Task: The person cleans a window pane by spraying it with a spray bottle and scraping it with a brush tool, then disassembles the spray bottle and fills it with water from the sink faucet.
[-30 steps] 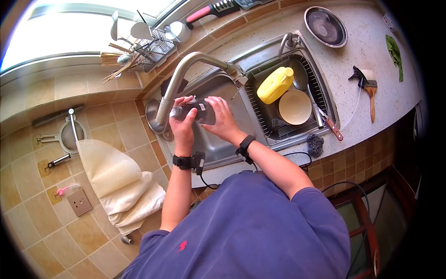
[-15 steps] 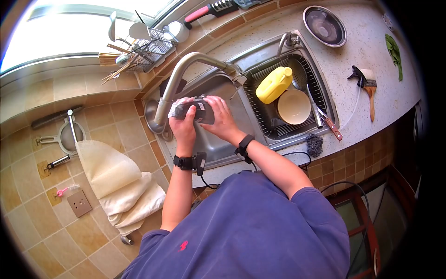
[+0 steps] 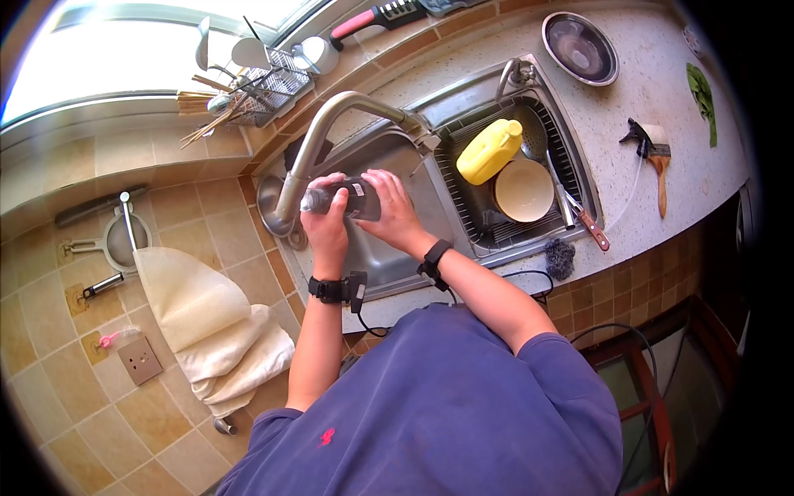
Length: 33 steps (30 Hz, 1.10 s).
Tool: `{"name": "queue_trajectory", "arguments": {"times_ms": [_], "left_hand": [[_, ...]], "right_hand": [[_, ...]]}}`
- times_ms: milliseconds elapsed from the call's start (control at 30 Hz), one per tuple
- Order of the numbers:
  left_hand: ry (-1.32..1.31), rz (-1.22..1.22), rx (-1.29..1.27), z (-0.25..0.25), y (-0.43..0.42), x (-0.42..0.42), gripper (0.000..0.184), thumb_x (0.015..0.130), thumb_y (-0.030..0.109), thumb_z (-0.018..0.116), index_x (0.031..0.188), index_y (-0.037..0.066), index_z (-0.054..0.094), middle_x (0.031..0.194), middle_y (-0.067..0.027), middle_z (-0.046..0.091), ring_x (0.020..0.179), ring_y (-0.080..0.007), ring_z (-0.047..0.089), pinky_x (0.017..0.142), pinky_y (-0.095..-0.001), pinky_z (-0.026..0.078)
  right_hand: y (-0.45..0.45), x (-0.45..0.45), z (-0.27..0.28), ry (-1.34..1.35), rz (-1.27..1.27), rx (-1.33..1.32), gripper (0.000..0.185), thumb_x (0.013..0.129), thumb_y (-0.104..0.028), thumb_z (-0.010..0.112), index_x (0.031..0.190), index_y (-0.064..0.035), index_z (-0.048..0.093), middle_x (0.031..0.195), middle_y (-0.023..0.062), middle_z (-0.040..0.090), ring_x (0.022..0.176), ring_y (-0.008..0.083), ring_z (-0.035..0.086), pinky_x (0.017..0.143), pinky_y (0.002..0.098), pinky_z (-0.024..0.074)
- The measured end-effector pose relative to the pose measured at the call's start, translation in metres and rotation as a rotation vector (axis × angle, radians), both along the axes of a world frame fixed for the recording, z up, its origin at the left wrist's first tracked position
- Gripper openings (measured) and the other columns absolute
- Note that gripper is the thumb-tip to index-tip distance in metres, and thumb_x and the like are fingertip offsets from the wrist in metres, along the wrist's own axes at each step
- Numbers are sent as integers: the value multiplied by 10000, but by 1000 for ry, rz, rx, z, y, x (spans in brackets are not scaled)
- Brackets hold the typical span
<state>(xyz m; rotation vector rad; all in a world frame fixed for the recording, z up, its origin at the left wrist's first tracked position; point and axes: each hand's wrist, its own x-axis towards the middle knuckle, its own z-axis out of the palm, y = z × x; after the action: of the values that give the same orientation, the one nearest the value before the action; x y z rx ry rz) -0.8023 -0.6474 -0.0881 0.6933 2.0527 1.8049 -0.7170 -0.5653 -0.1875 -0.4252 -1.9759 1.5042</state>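
Under the curved faucet [image 3: 329, 116], over the left sink basin [image 3: 385, 258], a dark, see-through bottle [image 3: 357, 199] lies roughly sideways between my hands. My left hand [image 3: 327, 221] is wrapped round its left end, with the thumb across it. My right hand [image 3: 395, 213] grips its right end, fingers over the top. The bottle's left tip, pale and shiny, pokes out beside the faucet's mouth. A small light label shows between the hands. Both wrists wear black bands.
The right basin's rack holds a yellow bottle [image 3: 490, 152], a cream bowl [image 3: 524, 190] and a ladle [image 3: 535, 139]. A red-handled tool [image 3: 594, 230] crosses the sink edge near a grey scrubber [image 3: 560, 258]. A metal bowl [image 3: 581, 48] and brush [image 3: 661, 165] lie on the counter.
The bottle has shifted slightly in my hands, and the bright splashing at its left end half a second ago has lessened. Both hands keep their hold.
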Motion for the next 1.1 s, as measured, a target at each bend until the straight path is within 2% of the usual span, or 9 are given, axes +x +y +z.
{"name": "queue_trajectory", "arguments": {"times_ms": [267,367,1100], "left_hand": [[20,1,-4,-4,-2,-2,239,930,-38,634,1160,23,608,1173,-86,664,1115,-166,612,988,-319,484],[-30,4,22,-1,0,1,211,944,-26,620,1144,39,599,1145,-108,680,1111,-216,637,1010,-371,487],[-74,31,21,-8,-6,0,265,945,-37,625,1193,40,573,1194,-124,664,1136,-223,626,1039,-373,473]], "right_hand": [[1,-1,0,9,-4,13,899,632,-185,885,1411,-103,443,1402,140,485,1337,370,430,1125,474,368],[-1,0,-1,-11,0,11,895,632,-185,883,1407,-100,443,1402,142,485,1337,372,429,1125,476,366],[-3,1,-4,-30,2,22,908,634,-182,879,1420,-100,432,1408,137,479,1348,362,422,1121,471,362]]}}
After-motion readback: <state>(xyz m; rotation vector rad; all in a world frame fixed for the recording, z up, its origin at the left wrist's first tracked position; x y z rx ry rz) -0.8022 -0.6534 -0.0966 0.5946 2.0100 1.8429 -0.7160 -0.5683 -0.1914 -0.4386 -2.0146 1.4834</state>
